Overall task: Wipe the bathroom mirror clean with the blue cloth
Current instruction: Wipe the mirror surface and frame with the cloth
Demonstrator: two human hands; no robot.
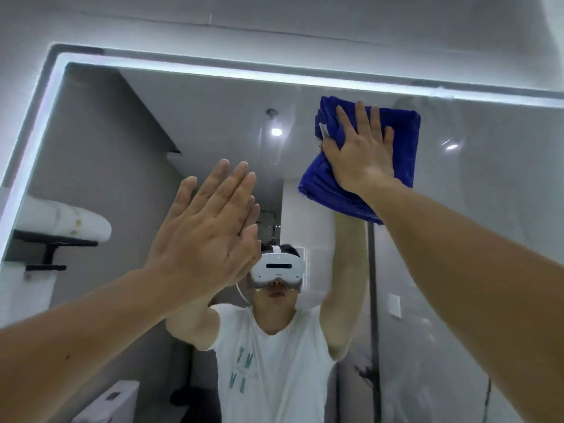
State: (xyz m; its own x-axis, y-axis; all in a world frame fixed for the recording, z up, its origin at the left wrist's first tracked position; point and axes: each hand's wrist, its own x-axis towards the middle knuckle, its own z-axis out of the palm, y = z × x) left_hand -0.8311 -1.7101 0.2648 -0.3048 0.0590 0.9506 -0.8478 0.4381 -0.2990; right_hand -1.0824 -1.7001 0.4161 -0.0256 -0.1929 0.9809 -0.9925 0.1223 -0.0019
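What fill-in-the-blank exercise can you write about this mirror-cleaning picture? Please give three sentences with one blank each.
1. The folded cloth is ____ in colour.
2. The right hand presses it flat on the mirror, near the mirror's ____ (top or bottom) edge.
3. The left hand, fingers straight, holds ____.
Missing words: blue; top; nothing.
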